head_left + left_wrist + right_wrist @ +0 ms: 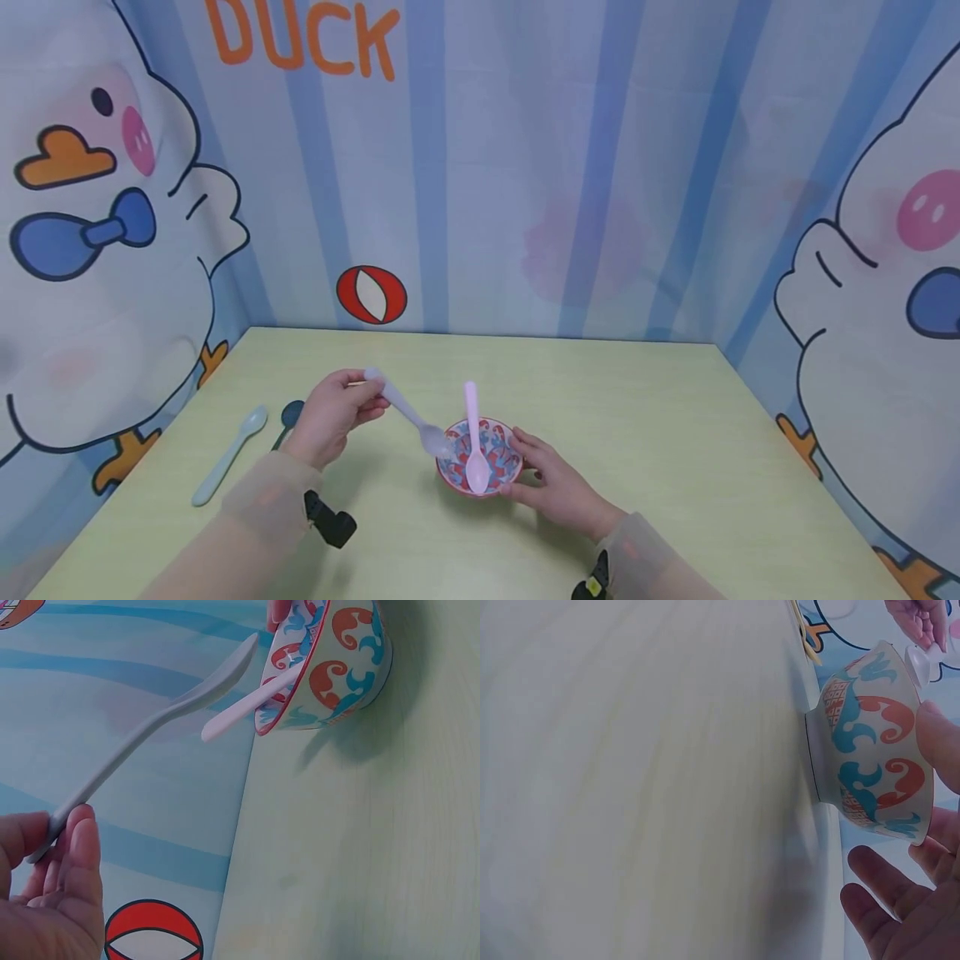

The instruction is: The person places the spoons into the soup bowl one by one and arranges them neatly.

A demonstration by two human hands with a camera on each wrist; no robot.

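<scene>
A small bowl (500,451) with red and blue patterns stands on the pale green table (675,433). A pink spoon (473,440) lies in it, handle pointing away from me. My left hand (366,398) pinches the handle end of a grey spoon (408,414), whose tip hangs at the bowl's left rim. In the left wrist view the grey spoon (165,720) slants up toward the bowl (337,667). My right hand (527,467) cups the bowl's right side; in the right wrist view its thumb (937,742) rests by the bowl (870,742) and the fingers (889,900) stay apart below.
A light green spoon (228,454) and a dark blue spoon (288,415) lie on the table at the left. Cartoon duck curtains (525,167) close in the back and both sides.
</scene>
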